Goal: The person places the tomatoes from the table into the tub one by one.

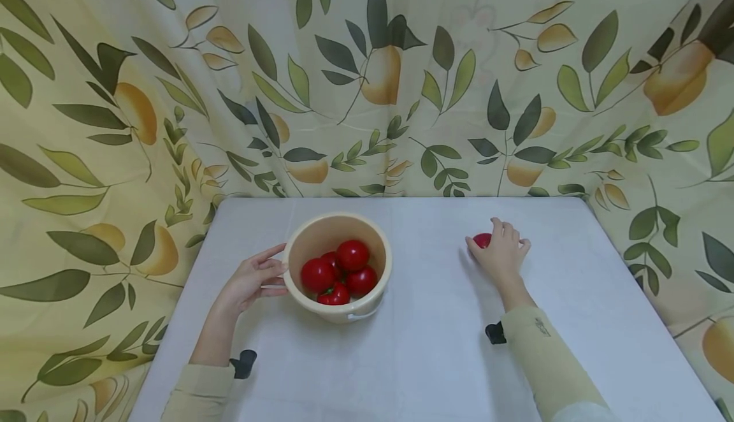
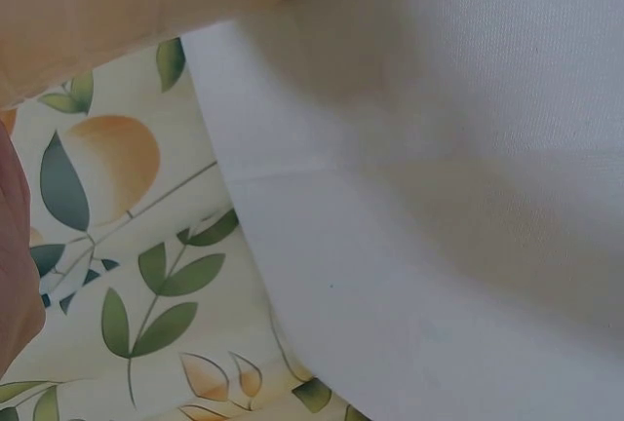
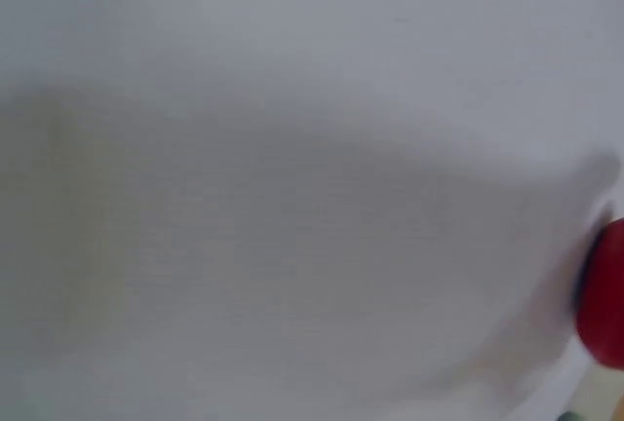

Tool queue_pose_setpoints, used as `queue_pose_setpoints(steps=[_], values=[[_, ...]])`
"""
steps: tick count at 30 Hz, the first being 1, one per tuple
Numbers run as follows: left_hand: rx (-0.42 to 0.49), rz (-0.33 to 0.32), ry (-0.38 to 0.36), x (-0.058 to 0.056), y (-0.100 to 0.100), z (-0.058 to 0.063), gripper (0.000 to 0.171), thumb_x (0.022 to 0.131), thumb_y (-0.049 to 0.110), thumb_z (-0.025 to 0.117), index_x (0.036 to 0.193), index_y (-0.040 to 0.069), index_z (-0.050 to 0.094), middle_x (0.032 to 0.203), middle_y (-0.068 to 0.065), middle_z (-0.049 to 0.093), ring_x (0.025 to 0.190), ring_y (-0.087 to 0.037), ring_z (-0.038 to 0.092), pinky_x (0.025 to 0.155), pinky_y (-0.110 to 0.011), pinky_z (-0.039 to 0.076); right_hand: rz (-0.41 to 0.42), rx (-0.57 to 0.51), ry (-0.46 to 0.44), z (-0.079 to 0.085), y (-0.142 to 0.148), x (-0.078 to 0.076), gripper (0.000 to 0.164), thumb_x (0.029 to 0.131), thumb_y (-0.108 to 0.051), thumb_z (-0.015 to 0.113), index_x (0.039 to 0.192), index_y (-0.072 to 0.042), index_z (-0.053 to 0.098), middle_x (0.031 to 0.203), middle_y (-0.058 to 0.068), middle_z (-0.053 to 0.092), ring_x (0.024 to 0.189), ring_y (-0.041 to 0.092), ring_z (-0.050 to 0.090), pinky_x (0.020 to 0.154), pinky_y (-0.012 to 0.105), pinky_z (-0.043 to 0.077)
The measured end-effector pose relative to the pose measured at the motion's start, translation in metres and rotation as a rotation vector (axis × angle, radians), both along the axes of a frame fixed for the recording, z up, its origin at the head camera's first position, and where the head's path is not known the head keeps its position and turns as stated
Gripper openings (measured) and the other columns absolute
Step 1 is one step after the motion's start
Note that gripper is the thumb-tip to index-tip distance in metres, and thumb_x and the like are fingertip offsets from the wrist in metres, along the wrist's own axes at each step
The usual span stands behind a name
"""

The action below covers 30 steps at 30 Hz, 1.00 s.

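A cream bucket (image 1: 383, 231) with a white handle stands left of the table's middle, holding several glossy red tomatoes (image 1: 353, 255). One of them, at the front, shows a bit of green stem. My left hand (image 1: 250, 282) rests its extended fingers against the bucket's left side. The left wrist view catches the bucket's wall (image 2: 146, 2) and the edge of that hand. Off to the right, my right hand (image 1: 500, 250) grips another red tomato (image 1: 482, 240) from above. The hand covers much of it. Only part of this tomato (image 3: 604, 294) enters the right wrist view.
A white cloth covers the table (image 1: 430, 358), whose back edge meets a curtain (image 1: 424, 129) printed with leaves and fruit. The curtain also hangs along the left and right sides. Black straps (image 1: 244, 364) sit at both wrists.
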State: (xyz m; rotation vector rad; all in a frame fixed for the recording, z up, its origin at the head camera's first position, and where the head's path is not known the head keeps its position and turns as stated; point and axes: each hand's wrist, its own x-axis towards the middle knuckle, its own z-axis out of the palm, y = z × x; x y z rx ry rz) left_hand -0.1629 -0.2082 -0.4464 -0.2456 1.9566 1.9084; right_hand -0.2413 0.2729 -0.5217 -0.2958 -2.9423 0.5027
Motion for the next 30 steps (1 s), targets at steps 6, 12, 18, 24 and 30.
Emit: queue_pose_setpoints(steps=[6,12,18,24,30], values=[[0.008,0.001,0.002,0.001,0.0,0.002,0.059,0.087,0.014,0.062,0.14,0.012,0.036,0.093,-0.008,0.061,0.077,-0.019,0.066,0.071,-0.038,0.056,-0.05,-0.045,-0.078,-0.016,0.012,0.01,0.084,0.078,-0.048,0.062,0.134,0.004,0.028,0.127,0.031,0.032,0.118,0.046,0.026,0.094,0.068,0.014],[0.011,-0.004,0.006,0.001,0.0,0.001,0.061,0.086,0.015,0.063,0.141,0.011,0.035,0.092,-0.007,0.061,0.077,-0.019,0.066,0.07,-0.036,0.056,-0.043,-0.042,-0.125,-0.022,0.014,0.015,0.086,0.076,-0.051,0.063,0.129,0.009,0.031,0.122,0.032,0.035,0.116,0.047,0.028,0.092,0.069,0.016],[0.006,-0.003,0.007,0.001,0.0,0.001,0.06,0.087,0.015,0.063,0.14,0.012,0.036,0.094,-0.008,0.061,0.079,-0.019,0.066,0.071,-0.037,0.056,-0.036,-0.034,-0.119,-0.023,0.015,0.017,0.082,0.077,-0.048,0.064,0.125,0.011,0.033,0.117,0.032,0.037,0.113,0.048,0.03,0.09,0.067,0.019],[0.029,-0.029,0.053,0.002,-0.001,0.001,0.063,0.084,0.019,0.066,0.139,0.009,0.037,0.092,-0.007,0.062,0.078,-0.019,0.067,0.07,-0.037,0.056,-0.018,-0.029,-0.088,-0.021,0.014,0.014,0.082,0.076,-0.046,0.066,0.126,0.01,0.034,0.119,0.032,0.037,0.112,0.047,0.031,0.089,0.065,0.022],[0.007,-0.013,0.026,0.002,-0.001,0.001,0.062,0.086,0.017,0.063,0.141,0.01,0.035,0.093,-0.006,0.061,0.077,-0.018,0.066,0.071,-0.037,0.056,0.03,-0.029,-0.004,-0.004,0.005,0.006,0.082,0.074,-0.043,0.069,0.129,0.006,0.032,0.121,0.03,0.037,0.114,0.046,0.031,0.09,0.065,0.022]])
